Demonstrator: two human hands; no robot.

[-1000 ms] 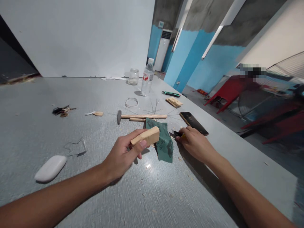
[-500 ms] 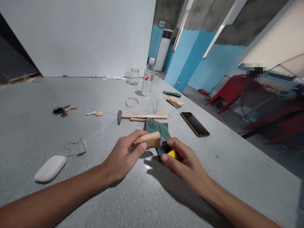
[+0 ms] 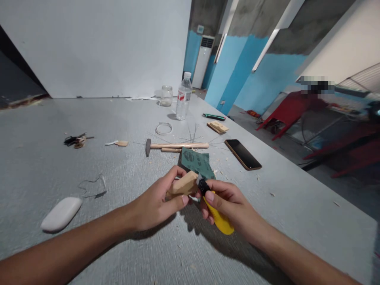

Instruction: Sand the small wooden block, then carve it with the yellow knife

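Note:
Between the thumb and fingers of my left hand (image 3: pixel 162 200) is a small pale wood block (image 3: pixel 184 184) with cut facets. My right hand (image 3: pixel 227 202) grips a yellow utility knife (image 3: pixel 221 219) with a black front end. Its short blade (image 3: pixel 199 179) meets the right end of the block; how deep it bites I cannot tell. Just beyond the hands lies a green sheet of sandpaper (image 3: pixel 196 160), printed on its back. A hammer (image 3: pixel 178 146) rests behind the sheet, with a thin wooden stick (image 3: pixel 171 150) alongside its handle.
A phone (image 3: pixel 242 154) lies to the right, near wood pieces (image 3: pixel 218 126) and a green-handled tool (image 3: pixel 213 117). A bottle (image 3: pixel 183 97), glass jar (image 3: pixel 166 96) and wire coil (image 3: pixel 164 128) stand or lie farther back. A white case (image 3: pixel 61 214) and bent wire (image 3: pixel 94 186) are at left.
The block has turned in my left hand. My right hand has rotated the knife, so its yellow handle now points down toward me and shows more. The blade has moved slightly left.

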